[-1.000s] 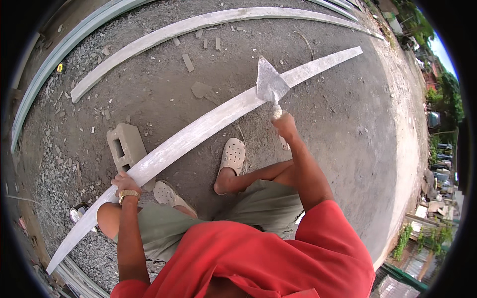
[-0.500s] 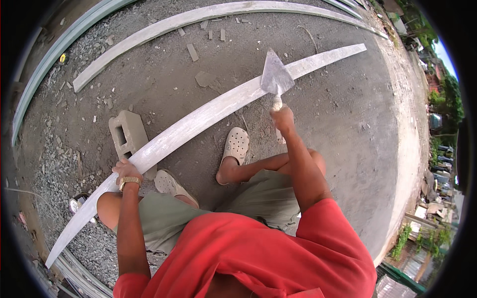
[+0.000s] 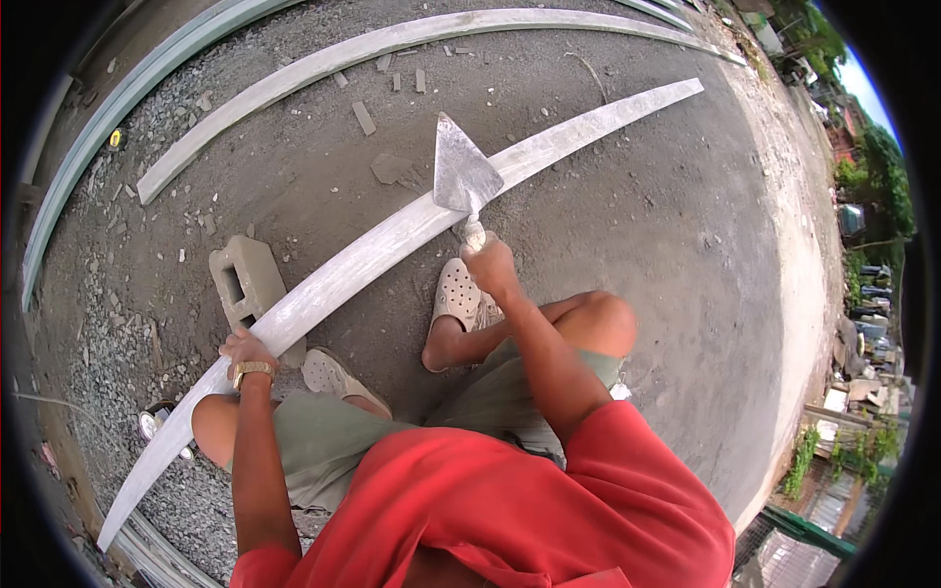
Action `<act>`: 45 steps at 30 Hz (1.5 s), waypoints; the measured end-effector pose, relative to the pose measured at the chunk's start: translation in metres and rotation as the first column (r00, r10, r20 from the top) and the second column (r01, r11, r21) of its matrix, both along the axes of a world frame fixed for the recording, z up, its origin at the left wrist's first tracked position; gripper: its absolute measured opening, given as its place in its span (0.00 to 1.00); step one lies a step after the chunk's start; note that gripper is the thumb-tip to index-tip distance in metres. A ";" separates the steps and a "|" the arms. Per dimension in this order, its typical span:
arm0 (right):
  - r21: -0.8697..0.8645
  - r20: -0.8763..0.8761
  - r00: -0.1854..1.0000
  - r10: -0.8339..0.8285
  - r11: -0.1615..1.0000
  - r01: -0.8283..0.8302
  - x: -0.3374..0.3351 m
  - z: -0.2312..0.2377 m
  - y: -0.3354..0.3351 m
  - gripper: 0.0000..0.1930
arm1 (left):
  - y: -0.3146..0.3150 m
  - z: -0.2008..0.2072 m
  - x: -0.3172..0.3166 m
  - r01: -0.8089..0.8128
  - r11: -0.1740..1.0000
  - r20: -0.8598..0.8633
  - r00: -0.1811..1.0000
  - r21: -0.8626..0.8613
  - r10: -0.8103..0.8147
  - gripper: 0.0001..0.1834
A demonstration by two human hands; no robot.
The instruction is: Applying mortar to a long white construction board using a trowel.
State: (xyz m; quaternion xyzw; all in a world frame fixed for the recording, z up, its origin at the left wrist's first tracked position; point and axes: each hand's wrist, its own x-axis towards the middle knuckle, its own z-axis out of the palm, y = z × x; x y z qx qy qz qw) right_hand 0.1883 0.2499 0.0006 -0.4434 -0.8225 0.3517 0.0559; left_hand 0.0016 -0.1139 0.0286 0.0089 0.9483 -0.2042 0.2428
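A long whitish-grey bar (image 3: 358, 269) runs slantwise in front of me, from the lower left to the far right, looking curved in this view. My left hand (image 3: 247, 351) is closed over it near my left knee, its thumb side hidden. In my right hand (image 3: 492, 267) is the handle of a pointing trowel (image 3: 465, 174). The trowel's scuffed triangular blade lies across the bar's upper middle, its tip pointing away from me; I cannot tell how firmly it touches. Under the bar, next to my left hand, sits a grey hollow concrete block (image 3: 245, 274).
Another long pale bar (image 3: 323, 71) lies farther off, and greenish metal lengths (image 3: 93, 147) run along the far left. Small flat broken pieces (image 3: 364, 119) and gravel (image 3: 108, 323) are scattered on the ground. My feet in beige clogs (image 3: 455, 292) stand close to the bar.
My right hand has drawn the trowel leftward and a little nearer along the bar. My left hand keeps its place on the bar, and the view has shifted slightly.
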 end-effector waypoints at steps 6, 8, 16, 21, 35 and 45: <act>0.113 0.022 0.942 -0.334 0.937 0.330 0.008 -0.027 0.181 0.18 | 0.005 -0.019 -0.002 0.009 0.999 -0.020 1.000 -0.035 -0.009 0.39; 0.052 0.043 0.918 -0.394 0.919 0.391 0.006 -0.025 0.192 0.18 | 0.009 -0.013 0.003 -0.013 1.000 -0.032 0.999 -0.018 0.012 0.39; -0.070 -0.006 0.993 -0.117 0.991 0.117 -0.006 -0.031 0.022 0.17 | -0.028 -0.042 -0.012 0.017 0.999 -0.037 0.999 -0.045 -0.018 0.39; -0.159 0.063 0.998 -0.013 0.987 0.023 -0.004 0.001 0.031 0.19 | -0.008 -0.004 0.002 0.001 0.998 -0.021 1.000 -0.060 -0.002 0.40; 0.021 -0.029 0.995 -0.091 0.996 0.092 0.007 -0.034 0.039 0.18 | -0.011 -0.031 -0.008 -0.053 0.998 0.000 0.999 -0.031 0.053 0.40; -0.134 -0.137 0.899 -0.416 0.907 0.399 0.006 -0.036 0.137 0.15 | 0.022 0.000 0.004 -0.047 0.999 -0.055 0.997 -0.003 0.047 0.32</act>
